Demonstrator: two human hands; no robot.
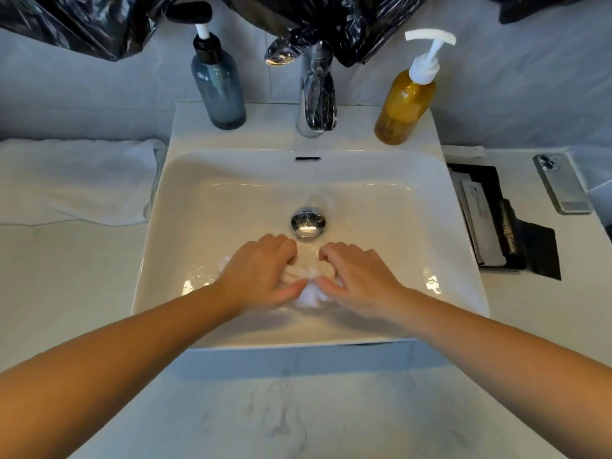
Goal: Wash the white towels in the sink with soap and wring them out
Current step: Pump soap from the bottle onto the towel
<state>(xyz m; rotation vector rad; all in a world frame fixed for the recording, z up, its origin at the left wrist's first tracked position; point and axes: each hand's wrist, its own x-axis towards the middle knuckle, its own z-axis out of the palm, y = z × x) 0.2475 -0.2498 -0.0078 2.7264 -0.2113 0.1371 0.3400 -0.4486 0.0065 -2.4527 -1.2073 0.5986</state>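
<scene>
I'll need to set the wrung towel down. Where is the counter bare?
Bare counter: in front of the sink, and left of it, nearer than the folded towel. Crowded: tray and phone on the right; blue bottle, amber bottle and faucet at the back.

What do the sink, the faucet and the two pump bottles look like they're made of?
The sink: likely glazed white ceramic, glossy, sharp highlights. The faucet: polished chrome-look metal, mirror reflections. The blue-grey bottle: translucent, glass or plastic, unclear; black pump. The amber bottle: translucent likewise; white pump looks plastic.
</scene>
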